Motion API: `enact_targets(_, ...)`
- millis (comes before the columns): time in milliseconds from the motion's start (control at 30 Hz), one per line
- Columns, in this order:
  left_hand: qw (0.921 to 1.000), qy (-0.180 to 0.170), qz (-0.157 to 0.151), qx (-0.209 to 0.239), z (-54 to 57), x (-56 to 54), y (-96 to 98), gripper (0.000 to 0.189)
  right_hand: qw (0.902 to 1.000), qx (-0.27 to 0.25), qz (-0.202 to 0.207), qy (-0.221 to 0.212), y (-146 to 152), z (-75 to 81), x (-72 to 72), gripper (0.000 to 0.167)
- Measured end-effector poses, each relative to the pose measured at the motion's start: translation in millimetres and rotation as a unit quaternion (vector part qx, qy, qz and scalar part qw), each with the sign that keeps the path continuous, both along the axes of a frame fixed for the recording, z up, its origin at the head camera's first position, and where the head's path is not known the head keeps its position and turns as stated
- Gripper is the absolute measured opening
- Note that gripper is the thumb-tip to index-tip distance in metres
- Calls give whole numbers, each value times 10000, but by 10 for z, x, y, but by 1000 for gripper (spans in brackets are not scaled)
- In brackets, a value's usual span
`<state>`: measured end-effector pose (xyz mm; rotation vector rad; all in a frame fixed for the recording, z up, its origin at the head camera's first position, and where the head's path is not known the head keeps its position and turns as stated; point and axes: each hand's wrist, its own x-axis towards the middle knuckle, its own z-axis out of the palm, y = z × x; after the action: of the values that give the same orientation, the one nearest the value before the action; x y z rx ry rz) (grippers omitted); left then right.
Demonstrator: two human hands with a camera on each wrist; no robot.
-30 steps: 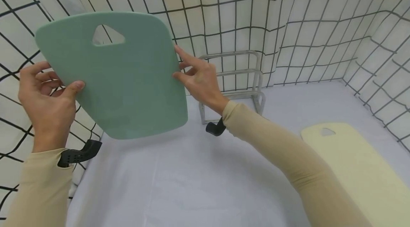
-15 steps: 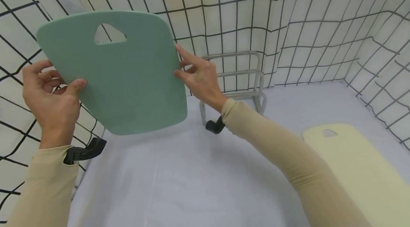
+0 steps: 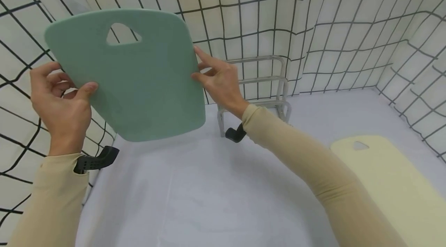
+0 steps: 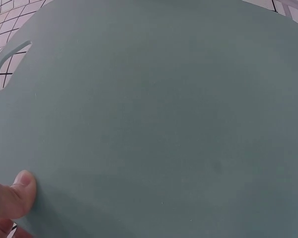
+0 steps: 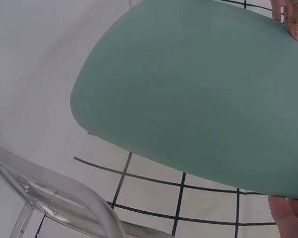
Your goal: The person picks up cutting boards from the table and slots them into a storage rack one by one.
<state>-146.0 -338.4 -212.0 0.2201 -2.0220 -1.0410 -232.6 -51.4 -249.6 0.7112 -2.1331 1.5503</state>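
A green cutting board point(image 3: 150, 80) with a cut-out handle hole near its top is held up above the white table, handle end upward. My left hand point(image 3: 62, 103) grips its left edge, thumb on the near face and fingers behind. On the opposite edge, my right hand point(image 3: 221, 82) pinches the board between thumb and fingers. The left wrist view is nearly filled by the board point(image 4: 164, 124), with the left thumb point(image 4: 21, 193) lying on its face. In the right wrist view the board point(image 5: 188, 89) spans between both hands.
Behind my right hand stands a metal wire rack point(image 3: 265, 80) on the table point(image 3: 209, 192). A pale yellow cutting board point(image 3: 390, 185) lies flat at the right, partly covered by my right arm. Black grid-lined white walls point(image 3: 258, 18) enclose the back and sides.
Both hands have shifted the green board slightly up and to the right. The rack and yellow board stay where they were.
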Motion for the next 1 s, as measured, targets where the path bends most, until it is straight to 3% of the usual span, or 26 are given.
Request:
enact_targets(267, 9998, 143, -82, 114, 2, -64, 31, 53, 9997, -87, -50, 211, 16, -16, -58, 61)
enact_targets(1000, 9995, 169, -111, 257, 62, -178, 237, 51, 9997, -74, -213, 59, 100, 75, -175, 61)
